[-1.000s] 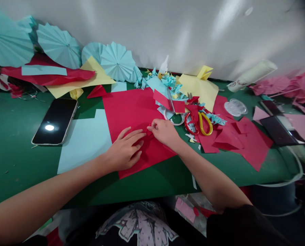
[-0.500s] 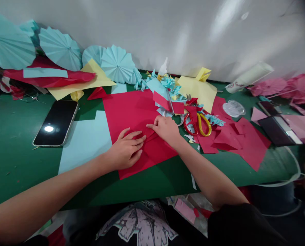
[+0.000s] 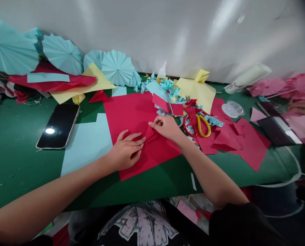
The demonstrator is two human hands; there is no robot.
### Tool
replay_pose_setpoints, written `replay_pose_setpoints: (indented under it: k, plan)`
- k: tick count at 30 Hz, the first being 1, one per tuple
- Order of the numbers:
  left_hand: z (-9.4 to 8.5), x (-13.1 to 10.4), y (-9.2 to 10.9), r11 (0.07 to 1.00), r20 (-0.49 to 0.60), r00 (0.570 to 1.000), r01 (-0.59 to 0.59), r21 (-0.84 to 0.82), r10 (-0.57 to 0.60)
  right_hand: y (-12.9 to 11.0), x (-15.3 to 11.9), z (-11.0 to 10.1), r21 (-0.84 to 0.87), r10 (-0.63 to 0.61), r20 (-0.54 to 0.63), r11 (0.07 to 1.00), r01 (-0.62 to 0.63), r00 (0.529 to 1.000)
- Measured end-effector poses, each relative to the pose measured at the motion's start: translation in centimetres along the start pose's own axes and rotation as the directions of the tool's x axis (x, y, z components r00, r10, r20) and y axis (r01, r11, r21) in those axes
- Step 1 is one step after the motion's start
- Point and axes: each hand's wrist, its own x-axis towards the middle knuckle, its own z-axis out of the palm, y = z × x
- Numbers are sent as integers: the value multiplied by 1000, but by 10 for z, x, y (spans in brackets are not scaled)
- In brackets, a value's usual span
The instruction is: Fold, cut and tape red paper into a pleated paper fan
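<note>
A large red paper sheet [image 3: 129,111] lies on the green table, and a small folded red paper piece [image 3: 151,135] rests on it between my hands. My left hand [image 3: 128,150] lies flat with its fingers apart, fingertips touching the left edge of the folded piece. With thumb and forefinger, my right hand [image 3: 165,128] pinches the piece's upper right corner. Just beyond the right hand lie scissors [image 3: 190,125] with red and yellow handles, partly covered by red scraps. A pale blue sheet [image 3: 87,143] sits left of the red one.
A phone [image 3: 58,126] lies to the left. Pleated blue paper rosettes [image 3: 118,69] lean against the wall. Blue paper scraps [image 3: 166,83], a yellow sheet [image 3: 195,94], a clear plastic lid [image 3: 233,109] and red paper pieces [image 3: 252,140] spread rightward. Another person's hand [image 3: 302,108] appears far right.
My right hand has shifted slightly right, and the folded piece's corner now stands out more under its fingertips. My left hand stays nearly still. Another person's hand has appeared at far right.
</note>
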Motion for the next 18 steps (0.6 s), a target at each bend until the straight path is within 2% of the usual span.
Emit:
replay_pose_setpoints:
  k: [3,6,8,12,18]
  plan:
    - [0,0,0,1000,-2,1000,19,-11,-19,-7,-10,-2,-36,-13,141,999,18,990]
    - [1,-1,0,1000,-10,1000,19,5,-19,-14,-19,3,-246,-7,72,969,25,997]
    - [1,-1,0,1000,-18,1000,3,21,-3,-16,-21,7,-314,10,67,949,11,998]
    - [2,-2,0,996,-48,998,-40,75,43,-12,-18,6,-295,59,82,955,-32,995]
    - [1,-7,6,975,-109,982,-135,178,156,5,-9,2,-209,2,71,978,13,997]
